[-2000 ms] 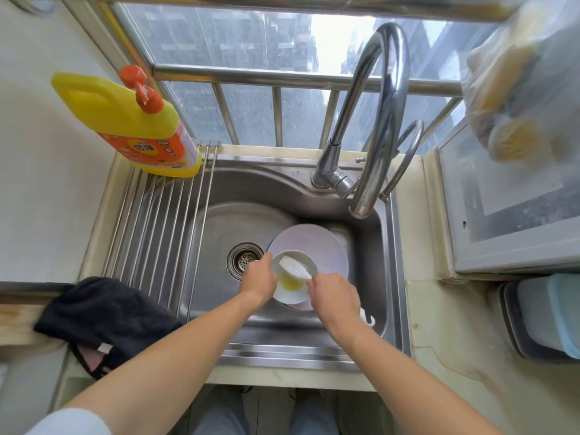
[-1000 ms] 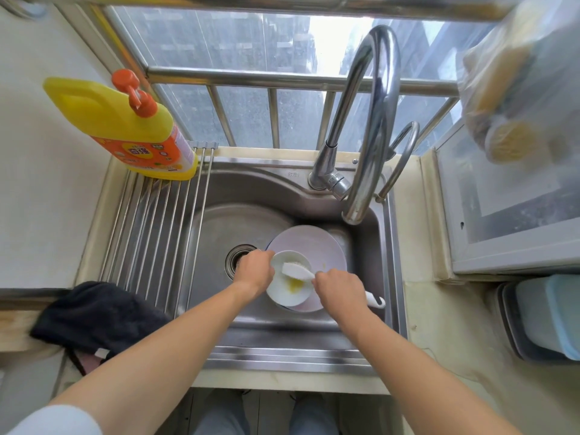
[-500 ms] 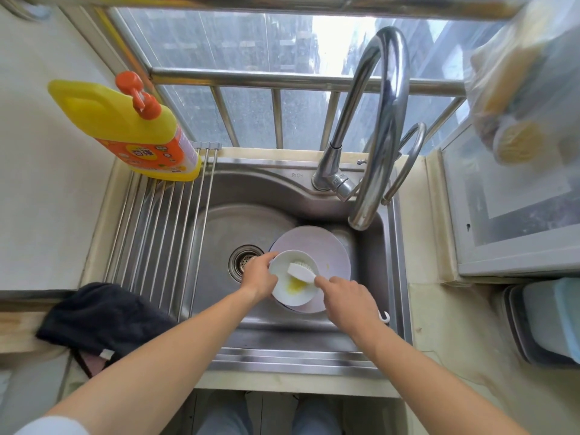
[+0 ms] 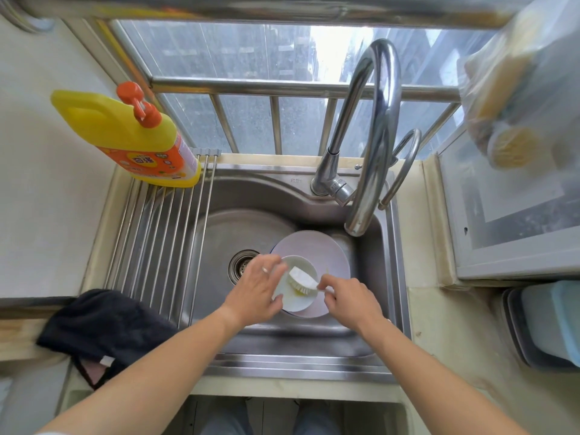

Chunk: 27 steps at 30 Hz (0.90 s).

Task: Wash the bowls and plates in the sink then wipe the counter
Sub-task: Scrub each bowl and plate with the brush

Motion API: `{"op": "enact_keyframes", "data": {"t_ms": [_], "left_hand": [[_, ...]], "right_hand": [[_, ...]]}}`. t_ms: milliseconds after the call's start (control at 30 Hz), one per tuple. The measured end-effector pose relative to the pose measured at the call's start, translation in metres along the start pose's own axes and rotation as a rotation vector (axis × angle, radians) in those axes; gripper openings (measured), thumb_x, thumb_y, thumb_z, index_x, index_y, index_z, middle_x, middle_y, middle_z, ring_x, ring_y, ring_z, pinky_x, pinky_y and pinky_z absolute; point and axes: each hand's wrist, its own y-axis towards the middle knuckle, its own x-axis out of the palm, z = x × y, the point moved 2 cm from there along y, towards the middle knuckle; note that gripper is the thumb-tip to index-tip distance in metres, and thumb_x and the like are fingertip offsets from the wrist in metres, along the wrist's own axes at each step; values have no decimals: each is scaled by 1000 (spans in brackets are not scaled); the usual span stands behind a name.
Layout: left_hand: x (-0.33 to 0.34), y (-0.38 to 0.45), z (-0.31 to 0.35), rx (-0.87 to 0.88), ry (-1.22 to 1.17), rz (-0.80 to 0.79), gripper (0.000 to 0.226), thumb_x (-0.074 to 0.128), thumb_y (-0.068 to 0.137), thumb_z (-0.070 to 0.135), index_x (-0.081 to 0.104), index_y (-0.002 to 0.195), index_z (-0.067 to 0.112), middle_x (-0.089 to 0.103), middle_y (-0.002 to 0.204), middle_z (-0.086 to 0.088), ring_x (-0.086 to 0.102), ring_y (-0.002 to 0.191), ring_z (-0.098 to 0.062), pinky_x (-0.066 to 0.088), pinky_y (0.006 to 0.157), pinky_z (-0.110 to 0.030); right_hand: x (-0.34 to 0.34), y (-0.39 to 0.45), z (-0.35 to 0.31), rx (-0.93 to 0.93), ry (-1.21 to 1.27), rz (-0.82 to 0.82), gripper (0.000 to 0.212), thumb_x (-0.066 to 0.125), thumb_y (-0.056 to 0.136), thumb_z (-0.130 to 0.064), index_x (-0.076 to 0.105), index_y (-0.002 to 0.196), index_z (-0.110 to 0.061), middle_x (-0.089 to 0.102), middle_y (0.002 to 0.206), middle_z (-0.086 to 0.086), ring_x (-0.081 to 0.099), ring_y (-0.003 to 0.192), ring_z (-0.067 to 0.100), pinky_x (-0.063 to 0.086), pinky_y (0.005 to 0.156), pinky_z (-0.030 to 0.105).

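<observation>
Gripping the white dish brush (image 4: pixel 302 279) by its handle, the right hand (image 4: pixel 348 299) has its fingers curled tight around it and sets the bristles down inside the small white bowl (image 4: pixel 299 301), where a yellow smear shows. The left hand (image 4: pixel 255 291) clasps the bowl's left rim, fingers over the top edge, thumb at the near side. That bowl sits on a pale plate (image 4: pixel 326 251), both down in the steel sink (image 4: pixel 219 221), just right of the drain (image 4: pixel 241 265). Above them curves the tap (image 4: pixel 373 142), spout over the plate's far edge. Out left, a rod rack (image 4: pixel 163 233) spans the sink, a yellow detergent bottle (image 4: pixel 131 136) at its far end, a black cloth (image 4: pixel 100 328) at its near end.
</observation>
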Motion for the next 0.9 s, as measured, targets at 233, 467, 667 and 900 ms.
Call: {"op": "enact_keyframes", "data": {"t_ms": [233,467,667,900], "left_hand": [[13,-4,-13,306,373,-312,29,79,67,11,69,83,33,59,77,11,61,88,-17,25,121,-55],[6,-6,-15,149,-79,-147,23,75,76,5,73,85,26,66,77,8,63,79,-19,50,84,-31],[-16,-8,-10,-530,-778,-8,5,69,88,15,72,87,18,65,78,5,56,74,-10,42,72,-22],[-11,8,-12,-695,-1095,-29,18,59,98,8,68,86,17,64,79,2,55,74,-10,42,68,-24]], "right_hand": [[5,3,1,9,129,22,23,51,98,-25,63,112,-38,62,77,-6,62,73,20,52,64,33],[-20,-8,10,11,408,159,22,57,93,-26,66,103,-43,61,66,-1,59,62,17,49,60,24],[-30,-21,5,64,634,240,19,60,94,-26,68,101,-42,46,55,-7,43,52,6,38,53,18],[-3,-21,3,144,694,267,16,57,98,-27,69,96,-38,47,55,-5,44,53,10,41,57,25]]}}
